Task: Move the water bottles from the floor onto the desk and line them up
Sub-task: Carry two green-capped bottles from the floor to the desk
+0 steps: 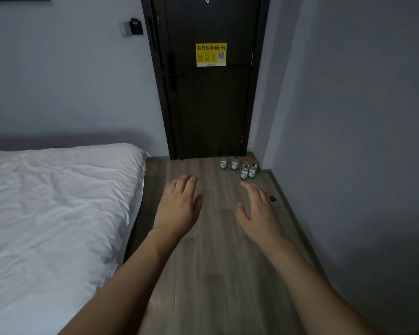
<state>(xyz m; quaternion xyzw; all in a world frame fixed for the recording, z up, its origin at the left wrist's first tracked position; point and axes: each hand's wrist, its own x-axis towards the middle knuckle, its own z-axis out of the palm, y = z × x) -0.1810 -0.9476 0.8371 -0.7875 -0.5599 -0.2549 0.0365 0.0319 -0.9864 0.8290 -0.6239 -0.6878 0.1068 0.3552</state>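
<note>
Grey-brown wood-grain plank floor (223, 250): smooth, faint sheen. Small clear plastic water bottles (244, 172) with paper-like white labels: glossy. White cloth bed sheet (53, 209): matt, creased. Dark wood-grain door (213, 105): matt; its yellow Wi-Fi sticker (211, 54): smooth. Pale grey painted walls (348, 105): matt.

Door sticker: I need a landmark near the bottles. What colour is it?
Yellow, with white panels; the sticker shows clearly in the head view.

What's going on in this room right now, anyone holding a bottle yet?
Not yet. The person's left hand and right hand are both stretched forward, open and empty, above the wooden floor. The water bottles stand upright in a small cluster on the floor by the dark door, near the right wall. A bed is on the left. No desk is in view.
</note>
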